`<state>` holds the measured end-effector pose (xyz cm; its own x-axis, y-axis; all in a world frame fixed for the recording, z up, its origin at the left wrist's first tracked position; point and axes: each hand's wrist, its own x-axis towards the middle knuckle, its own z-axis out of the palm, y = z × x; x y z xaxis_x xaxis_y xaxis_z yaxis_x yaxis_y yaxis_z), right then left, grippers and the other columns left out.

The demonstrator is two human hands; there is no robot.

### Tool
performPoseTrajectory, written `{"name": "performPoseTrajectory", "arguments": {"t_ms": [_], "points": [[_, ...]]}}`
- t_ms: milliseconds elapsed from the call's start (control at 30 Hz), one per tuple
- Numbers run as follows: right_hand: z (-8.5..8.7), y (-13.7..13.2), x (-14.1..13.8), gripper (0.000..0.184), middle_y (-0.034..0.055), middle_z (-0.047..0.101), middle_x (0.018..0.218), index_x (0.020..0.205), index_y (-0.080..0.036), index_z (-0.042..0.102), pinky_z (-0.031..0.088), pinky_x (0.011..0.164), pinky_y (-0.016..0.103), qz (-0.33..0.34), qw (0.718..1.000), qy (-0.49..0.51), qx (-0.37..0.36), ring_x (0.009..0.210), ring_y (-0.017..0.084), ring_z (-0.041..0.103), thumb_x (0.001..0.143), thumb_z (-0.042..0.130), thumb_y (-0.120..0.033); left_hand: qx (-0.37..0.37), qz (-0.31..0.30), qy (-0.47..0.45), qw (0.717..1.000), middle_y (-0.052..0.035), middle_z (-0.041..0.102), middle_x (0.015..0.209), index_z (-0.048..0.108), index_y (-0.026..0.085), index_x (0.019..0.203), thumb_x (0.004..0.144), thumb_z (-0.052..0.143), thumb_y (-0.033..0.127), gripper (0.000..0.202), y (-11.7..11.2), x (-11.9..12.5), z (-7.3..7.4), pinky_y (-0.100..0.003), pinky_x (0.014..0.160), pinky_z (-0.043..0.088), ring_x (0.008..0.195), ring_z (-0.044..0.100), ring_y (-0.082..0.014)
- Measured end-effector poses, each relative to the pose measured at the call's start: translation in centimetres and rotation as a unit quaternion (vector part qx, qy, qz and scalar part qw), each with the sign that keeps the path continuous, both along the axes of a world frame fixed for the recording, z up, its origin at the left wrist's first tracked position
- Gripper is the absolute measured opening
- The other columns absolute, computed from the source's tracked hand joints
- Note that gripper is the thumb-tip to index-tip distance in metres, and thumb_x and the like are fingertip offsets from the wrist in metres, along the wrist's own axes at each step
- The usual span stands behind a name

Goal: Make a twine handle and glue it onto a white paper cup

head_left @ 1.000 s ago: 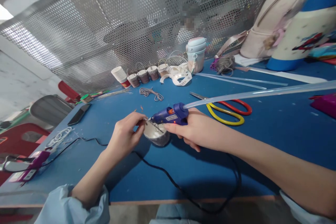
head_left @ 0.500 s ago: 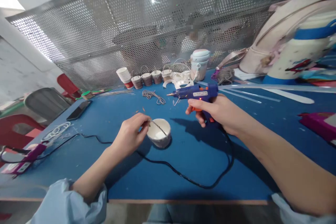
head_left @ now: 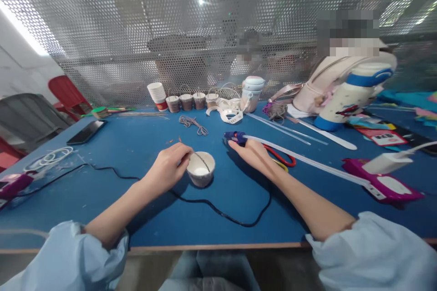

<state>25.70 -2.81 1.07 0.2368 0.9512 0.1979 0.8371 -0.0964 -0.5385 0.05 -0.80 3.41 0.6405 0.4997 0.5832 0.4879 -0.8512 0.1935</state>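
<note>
My left hand (head_left: 170,163) is closed in a pinch on a thin grey-brown twisted cord (head_left: 201,160), which arcs over the mouth of a small cut-down cup (head_left: 201,181). The cup is white inside and greyish outside, standing upright on the table beside my fingers. To the right of the cup, my right hand (head_left: 254,154) is wrapped round a dark blue hot glue gun (head_left: 235,136), held low over the table. A long translucent glue stick (head_left: 300,153) runs out behind the gun. The gun's grip is mostly hidden by my hand.
Several wrapped small cups (head_left: 186,102), a paper cup stack (head_left: 157,95) and a bundle of grey cord (head_left: 193,124) lie behind. Red-and-yellow handles (head_left: 283,157) show by my right wrist. A black cable (head_left: 218,213) crosses in front. Right stand a bottle (head_left: 348,95) and purple power strip (head_left: 382,182).
My right hand has lowered the glue gun and moved it away from the cup, with its nozzle now turned away. My left hand still pinches the cord. The view has swung right.
</note>
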Motion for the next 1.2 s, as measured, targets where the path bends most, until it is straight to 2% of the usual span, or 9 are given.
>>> {"name": "performPoseTrajectory", "arguments": {"t_ms": [300, 433, 500, 567, 700, 767, 833, 967, 1200], "points": [[1.3, -1.1, 0.6, 0.030, 0.0074, 0.073, 0.087, 0.090, -0.017, 0.068, 0.046, 0.073, 0.028, 0.038, 0.998, -0.035, -0.040, 0.085, 0.024, 0.067, 0.087, 0.050, -0.041, -0.008, -0.013, -0.012, 1.000, -0.0063, 0.068, 0.079, 0.059, 0.015, 0.084, 0.085, 0.045, 0.010, 0.015, 0.1, 0.1, 0.0, -0.026, 0.066, 0.048, 0.072, 0.061, -0.0154], [1.0, -4.2, 1.7, 0.032, 0.0114, 0.071, 0.096, 0.096, -0.015, 0.066, 0.048, 0.077, 0.032, 0.018, 0.998, -0.047, -0.038, 0.089, 0.026, 0.066, 0.083, 0.056, -0.042, -0.011, -0.013, -0.011, 1.000, -0.0061, 0.067, 0.078, 0.059, 0.015, 0.083, 0.085, 0.045, 0.010, 0.015, 0.2, 0.2, -0.1, -0.026, 0.066, 0.048, 0.071, 0.060, -0.0155], [0.8, -6.4, 1.8, 0.036, 0.0123, 0.069, 0.103, 0.103, -0.015, 0.064, 0.050, 0.080, 0.035, -0.013, 0.999, -0.038, -0.003, 0.091, 0.026, 0.066, 0.081, 0.058, -0.042, -0.011, -0.012, -0.010, 1.000, -0.0060, 0.067, 0.077, 0.058, 0.015, 0.083, 0.085, 0.045, 0.010, 0.014, 0.3, 0.2, -0.2, -0.026, 0.066, 0.048, 0.071, 0.060, -0.0157], [1.2, -8.5, 1.1, 0.030, 0.0102, 0.069, 0.097, 0.100, -0.017, 0.063, 0.051, 0.078, 0.037, -0.031, 0.999, -0.010, 0.036, 0.085, 0.024, 0.066, 0.082, 0.057, -0.040, -0.011, -0.012, -0.006, 1.000, -0.0060, 0.066, 0.077, 0.058, 0.015, 0.083, 0.085, 0.045, 0.009, 0.015, 0.3, 0.2, -0.1, -0.026, 0.065, 0.047, 0.071, 0.060, -0.0159], [2.5, -10.6, -2.6, 0.023, 0.0080, 0.068, 0.095, 0.098, -0.019, 0.061, 0.053, 0.075, 0.036, 0.086, 0.991, 0.066, 0.077, 0.082, 0.021, 0.065, 0.084, 0.055, -0.037, -0.019, 0.004, 0.011, 1.000, -0.0056, 0.066, 0.078, 0.059, 0.016, 0.084, 0.083, 0.045, 0.009, 0.016, 0.1, 0.2, 0.0, -0.026, 0.066, 0.047, 0.072, 0.060, -0.0161], [2.6, -10.2, -4.9, 0.032, 0.0104, 0.065, 0.104, 0.109, -0.018, 0.056, 0.053, 0.080, 0.038, 0.115, 0.987, 0.084, 0.070, 0.090, 0.023, 0.064, 0.082, 0.059, -0.036, -0.025, 0.018, 0.017, 0.999, -0.0056, 0.066, 0.078, 0.059, 0.016, 0.084, 0.083, 0.045, 0.010, 0.016, 0.0, 0.2, 0.1, -0.027, 0.066, 0.047, 0.072, 0.060, -0.0163], [2.1, -9.2, -6.7, 0.050, 0.0140, 0.059, 0.121, 0.122, -0.018, 0.048, 0.050, 0.091, 0.043, 0.134, 0.985, 0.092, 0.050, 0.106, 0.026, 0.060, 0.078, 0.065, -0.036, -0.026, 0.029, 0.016, 0.999, -0.0057, 0.066, 0.077, 0.060, 0.015, 0.084, 0.083, 0.045, 0.010, 0.016, -0.2, 0.2, 0.1, -0.027, 0.066, 0.047, 0.071, 0.060, -0.0164], [0.7, -6.8, -8.7, 0.079, 0.0174, 0.046, 0.135, 0.136, -0.018, 0.034, 0.040, 0.102, 0.049, 0.143, 0.984, 0.103, 0.020, 0.126, 0.031, 0.046, 0.070, 0.073, -0.036, -0.033, 0.043, 0.002, 0.999, -0.0039, 0.065, 0.074, 0.061, 0.016, 0.083, 0.081, 0.047, 0.010, 0.016, -0.4, 0.3, 0.0, -0.026, 0.064, 0.047, 0.066, 0.058, -0.0147], [-0.2, -5.5, -8.4, 0.081, 0.0155, 0.047, 0.136, 0.136, -0.020, 0.034, 0.039, 0.103, 0.048, 0.155, 0.975, 0.160, 0.023, 0.124, 0.030, 0.048, 0.067, 0.074, -0.035, -0.047, 0.035, -0.020, 0.998, -0.0042, 0.065, 0.072, 0.064, 0.015, 0.086, 0.082, 0.048, 0.012, 0.016, -0.6, 0.1, -0.3, -0.026, 0.062, 0.047, 0.063, 0.057, -0.0141]]}}
